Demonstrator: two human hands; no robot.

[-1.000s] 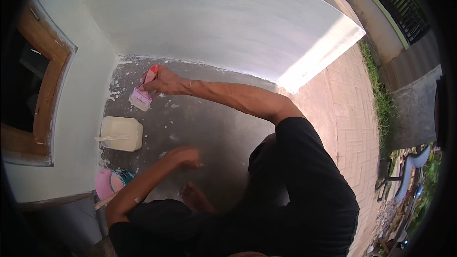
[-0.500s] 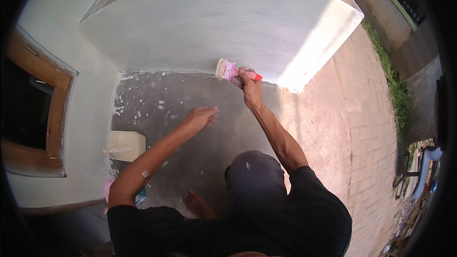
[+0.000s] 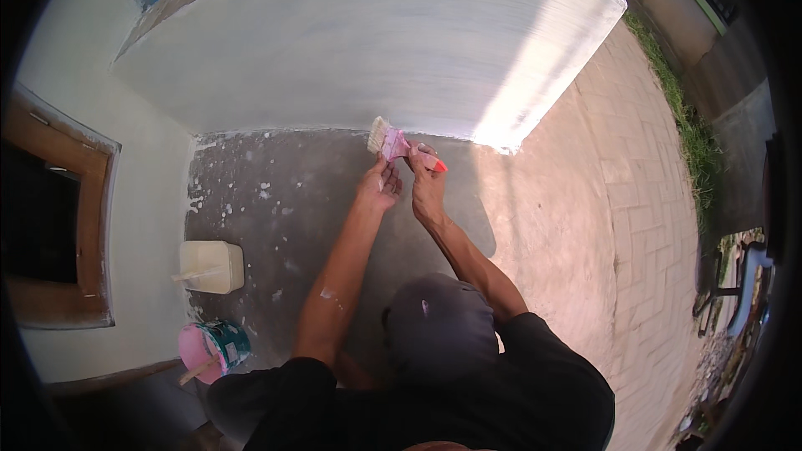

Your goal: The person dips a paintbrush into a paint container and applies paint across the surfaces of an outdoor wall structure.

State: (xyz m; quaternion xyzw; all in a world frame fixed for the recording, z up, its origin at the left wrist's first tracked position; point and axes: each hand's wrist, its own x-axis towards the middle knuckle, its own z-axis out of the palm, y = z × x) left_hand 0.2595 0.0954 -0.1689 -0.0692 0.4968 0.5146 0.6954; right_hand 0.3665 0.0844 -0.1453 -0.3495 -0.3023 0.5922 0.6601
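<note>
A wide paintbrush (image 3: 395, 146) with pale bristles, a pink-smeared band and a red-tipped handle is held just in front of the foot of a low whitish wall (image 3: 334, 50). The fingers of my right hand (image 3: 428, 188) are wrapped round its handle. From below, my left hand (image 3: 380, 186) reaches the brush, its raised fingertips touching it near where the bristles begin. The other left fingers are partly curled, and exactly how they grip is hard to see. Pale paint spots mark my left forearm.
At the left stand a cream plastic container (image 3: 219, 267) with a stick-like handle across it and a teal bucket (image 3: 234, 342) with a pink inside and a wooden stick. White spatters dot the grey floor (image 3: 276, 175). A wood-framed opening (image 3: 96, 242) is in the left wall; paving (image 3: 643, 217) lies right.
My left hand has moved right and up to the brush. My right hand has drawn the brush slightly down and left, off the wall's foot. The teal bucket has come into view.
</note>
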